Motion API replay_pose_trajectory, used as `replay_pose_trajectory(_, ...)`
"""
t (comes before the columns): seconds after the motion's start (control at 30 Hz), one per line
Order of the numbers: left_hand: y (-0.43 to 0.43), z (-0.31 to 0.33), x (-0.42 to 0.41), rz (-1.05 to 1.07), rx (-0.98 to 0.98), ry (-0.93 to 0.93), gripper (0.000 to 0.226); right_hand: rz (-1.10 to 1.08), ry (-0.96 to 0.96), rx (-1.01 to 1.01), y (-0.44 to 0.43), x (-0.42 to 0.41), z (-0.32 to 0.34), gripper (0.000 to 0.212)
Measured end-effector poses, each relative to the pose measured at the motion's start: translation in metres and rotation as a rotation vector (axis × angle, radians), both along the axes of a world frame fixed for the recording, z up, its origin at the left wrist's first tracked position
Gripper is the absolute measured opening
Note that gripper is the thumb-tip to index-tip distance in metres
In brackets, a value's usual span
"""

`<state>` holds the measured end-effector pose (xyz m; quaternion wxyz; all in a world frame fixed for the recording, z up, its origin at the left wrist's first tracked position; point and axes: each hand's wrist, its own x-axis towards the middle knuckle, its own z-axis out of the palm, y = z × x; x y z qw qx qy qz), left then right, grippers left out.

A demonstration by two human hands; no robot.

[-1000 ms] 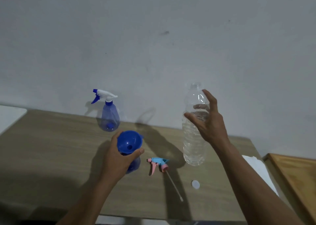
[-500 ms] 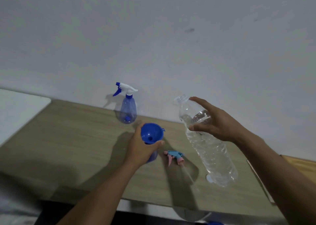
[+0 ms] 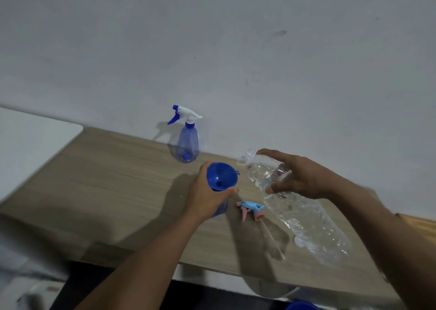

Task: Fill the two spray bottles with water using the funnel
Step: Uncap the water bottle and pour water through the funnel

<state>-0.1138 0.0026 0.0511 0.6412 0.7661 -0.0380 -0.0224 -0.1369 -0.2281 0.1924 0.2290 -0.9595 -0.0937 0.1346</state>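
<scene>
Your left hand (image 3: 207,196) was wrapped around the open spray bottle (image 3: 220,209), steadying the funnel (image 3: 221,176) seated on top. Your right hand (image 3: 297,177) gripped the tilted water bottle (image 3: 295,206), mouth just beside the funnel rim. Best practice: centre mouth over funnel, pour slowly.

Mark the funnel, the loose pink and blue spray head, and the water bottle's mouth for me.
funnel (image 3: 221,176): head view, inside of the blue bowl.
loose spray head (image 3: 251,209): head view, light blue body, lying on the table.
water bottle (image 3: 246,156): head view, open mouth, tilted toward the funnel.
</scene>
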Motion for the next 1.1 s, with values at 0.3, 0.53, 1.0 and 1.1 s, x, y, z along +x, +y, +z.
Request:
replay_pose_trajectory(0.3, 0.000, -0.001, 0.003, -0.042, -0.008, -0.005, 0.077, 0.030, 0.055, -0.056, 0.001, 0.007, 0.009, 0.088)
replay_pose_trajectory(0.53, -0.001, -0.005, 0.006, -0.039, 0.013, -0.031, 0.078, 0.026, 0.124, -0.136, 0.008, 0.010, 0.013, 0.090)
replay_pose_trajectory(1.0, 0.002, -0.002, 0.006, -0.044, -0.002, -0.038, 0.076, 0.063, 0.145, -0.178, 0.016, 0.019, 0.017, 0.091)
replay_pose_trajectory(1.1, 0.002, -0.002, 0.006, -0.054, -0.010, -0.030, 0.076, 0.064, 0.156, -0.161, 0.018, 0.021, 0.018, 0.091)
